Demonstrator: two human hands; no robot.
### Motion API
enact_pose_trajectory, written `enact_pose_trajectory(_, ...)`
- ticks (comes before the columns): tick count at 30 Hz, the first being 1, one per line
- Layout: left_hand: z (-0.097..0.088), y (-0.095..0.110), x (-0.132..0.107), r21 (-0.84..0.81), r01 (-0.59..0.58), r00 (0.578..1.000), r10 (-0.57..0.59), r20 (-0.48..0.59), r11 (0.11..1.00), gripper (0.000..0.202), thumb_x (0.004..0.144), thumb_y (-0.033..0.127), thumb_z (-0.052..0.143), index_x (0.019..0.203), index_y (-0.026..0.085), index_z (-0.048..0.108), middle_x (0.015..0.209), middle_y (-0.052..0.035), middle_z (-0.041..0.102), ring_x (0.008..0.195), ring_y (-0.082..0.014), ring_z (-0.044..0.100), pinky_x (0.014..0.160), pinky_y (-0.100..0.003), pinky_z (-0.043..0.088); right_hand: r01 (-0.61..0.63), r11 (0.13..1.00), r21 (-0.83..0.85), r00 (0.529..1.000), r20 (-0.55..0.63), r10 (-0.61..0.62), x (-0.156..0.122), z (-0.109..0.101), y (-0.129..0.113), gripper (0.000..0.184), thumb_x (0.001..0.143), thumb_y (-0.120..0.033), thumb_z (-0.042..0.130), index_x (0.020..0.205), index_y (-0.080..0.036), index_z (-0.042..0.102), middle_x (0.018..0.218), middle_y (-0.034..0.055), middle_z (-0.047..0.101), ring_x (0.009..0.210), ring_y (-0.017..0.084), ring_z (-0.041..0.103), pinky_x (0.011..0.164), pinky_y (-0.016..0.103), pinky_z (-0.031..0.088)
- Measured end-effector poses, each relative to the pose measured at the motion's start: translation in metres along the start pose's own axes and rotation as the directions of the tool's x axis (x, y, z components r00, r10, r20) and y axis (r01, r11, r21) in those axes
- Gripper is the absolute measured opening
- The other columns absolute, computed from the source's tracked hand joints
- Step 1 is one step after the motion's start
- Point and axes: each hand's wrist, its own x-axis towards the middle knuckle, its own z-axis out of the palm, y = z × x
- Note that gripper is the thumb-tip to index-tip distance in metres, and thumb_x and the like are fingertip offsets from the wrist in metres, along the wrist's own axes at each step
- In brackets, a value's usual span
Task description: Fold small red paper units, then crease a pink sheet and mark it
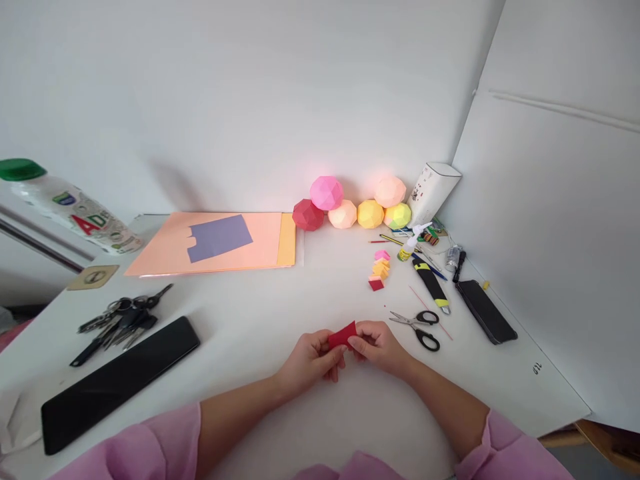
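Note:
A small piece of red paper (343, 335) is held up just above the white table between my two hands. My left hand (315, 357) pinches its left end, and my right hand (377, 345) grips the right end between thumb and fingers. To the right of my right hand lie scissors (417, 327) with black handles, their blades partly apart. Small folded paper pieces (380, 267) in pink, yellow, orange and red form a short column beyond my hands.
Faceted paper balls (371, 214) stand along the wall. Right: glue bottle (407, 248), utility knife (431, 285), black case (486, 311). Left: paper sheets (150, 250), keys (127, 317), black phone (120, 383), tall white bottle (75, 210) with a green cap. A wall bounds the right side.

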Motion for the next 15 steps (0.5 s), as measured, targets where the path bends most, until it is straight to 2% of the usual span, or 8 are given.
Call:
enact_pose_trajectory(8,0.005,0.0,0.002,0.059,-0.04,0.999,0.04,0.013,0.997,0.026,0.08,0.042,0.055,0.076,0.017,0.048,0.059,0.0033,0.058,0.042,-0.0091,0.053,0.044,-0.022,0.039,0.102,0.993,-0.054,0.994,-0.025,-0.103,0.0,0.003,0.007,0.033,0.083,-0.043,0.056,0.068,-0.013,0.056,0.055,-0.0016,0.05,0.047,0.008,0.043,0.047,0.022,0.033)
enact_pose_trajectory(12,0.007,-0.005,0.006,0.067,-0.071,0.997,0.07,0.019,0.995,0.03,0.079,0.046,0.054,0.074,0.018,0.045,0.053,0.0043,0.055,0.039,-0.0083,0.049,0.041,-0.021,0.034,0.099,0.992,-0.076,0.994,-0.032,-0.102,0.0,0.004,0.011,0.032,0.081,-0.042,0.055,0.065,-0.014,0.053,0.053,-0.0025,0.048,0.045,0.008,0.041,0.045,0.021,0.03)
enact_pose_trajectory(15,0.008,-0.011,0.009,0.057,-0.105,0.994,0.104,0.021,0.993,0.032,0.079,0.048,0.055,0.071,0.02,0.041,0.047,0.0058,0.052,0.039,-0.0081,0.047,0.041,-0.02,0.031,0.088,0.991,-0.099,0.995,-0.03,-0.091,0.0,0.005,0.01,0.023,0.074,-0.034,0.06,0.066,-0.014,0.053,0.056,-0.0039,0.046,0.049,0.007,0.039,0.047,0.02,0.029)
